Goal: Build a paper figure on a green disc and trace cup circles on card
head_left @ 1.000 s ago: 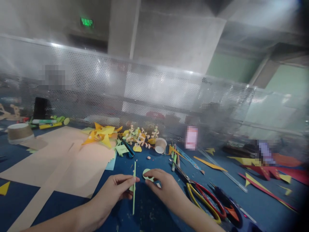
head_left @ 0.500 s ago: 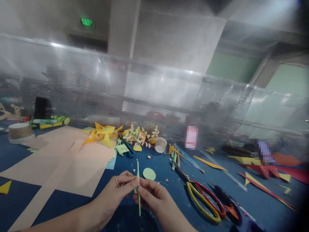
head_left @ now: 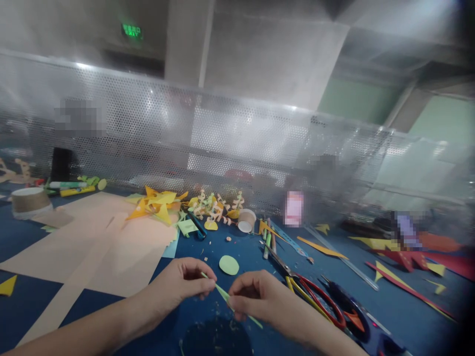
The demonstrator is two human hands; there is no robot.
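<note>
1. A light green strip point(head_left: 223, 293), seemingly of paper, is held by both hands above the tabletop point(head_left: 148, 341), slanted from upper left down to lower right.
2. Its upper end is pinched by the left hand point(head_left: 185, 284) between thumb and forefinger, with a short tip left showing past the fingers.
3. It is gripped farther down by the thumb and fingers of the right hand point(head_left: 256, 296); the lower end is left protruding below them.
4. The hands are held near each other but apart, and are bridged by a stretch of the strip.
5. A light green disc point(head_left: 229, 265) is laid flat on the tabletop just beyond the hands, touched by neither.
6. Scissors point(head_left: 291, 276) with red and yellow handles are placed beside the right hand, the yellow handle being partly hidden by the forearm.
7. A dark blue tool point(head_left: 365, 324) with an orange part is seen to the right of the scissors.
8. Markers point(head_left: 267, 242) and a blue ruler point(head_left: 295, 243) are grouped past the scissor blades.
9. Peach sheets point(head_left: 122, 262) are spread on the left and crossed by a long peach strip point(head_left: 65, 301).
10. Yellow and orange pointed papers point(head_left: 158, 203), curled paper pieces point(head_left: 215, 210) and a small roll point(head_left: 247, 220) are gathered farther back.
11. The far side is bounded by a perforated panel point(head_left: 248, 133).
</note>
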